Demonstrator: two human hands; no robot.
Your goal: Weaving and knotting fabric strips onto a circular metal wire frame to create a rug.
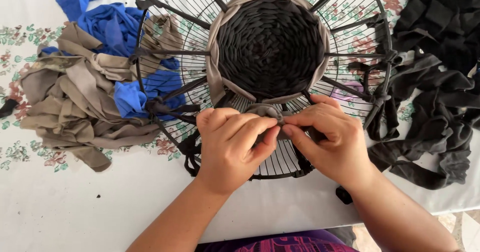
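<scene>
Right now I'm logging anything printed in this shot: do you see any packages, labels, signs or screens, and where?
None in view. The only printed surface is the tablecloth: white with small floral motifs, spread under the black wire frame and the cloth strip piles. Both hands pinch a taupe fabric strip at the frame's near edge.

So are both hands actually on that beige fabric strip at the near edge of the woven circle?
Touching. The head view shows the left hand and right hand pinching the beige strip between fingertips, over the black wire fan guard.
</scene>
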